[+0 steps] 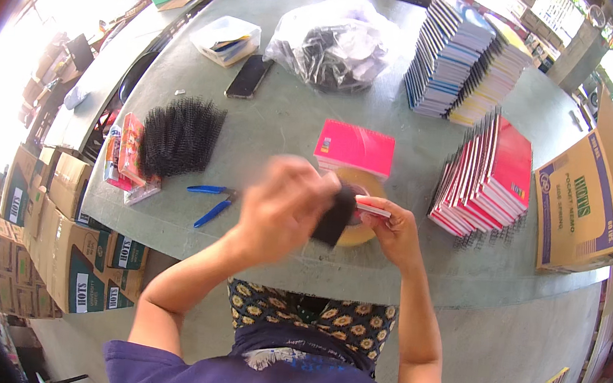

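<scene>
My right hand (396, 233) pinches a small notebook (372, 210), seen edge-on as a thin white and red strip. Close against it, my left hand (287, 204) is raised and smeared by motion, so its grip does not show. A flat dark piece (333, 222) hangs between the hands; whether it belongs to the notebook I cannot tell. Beneath them lies a round, yellowish roll (366, 236), partly hidden. Just beyond sits a short stack of pink-red spiral notebooks (355, 144). Black spiral binding coils (183, 135) form a pile at left, near blue-handled pliers (213, 205).
Leaning red notebooks (485, 179) stand right, beside an opened cardboard box (590, 197). Tall notebook stacks (448, 57) rise behind. A plastic bag of dark items (335, 50), a phone (249, 77) and a clear tub (225, 40) occupy the back. Cartons (92, 267) are piled left of the table.
</scene>
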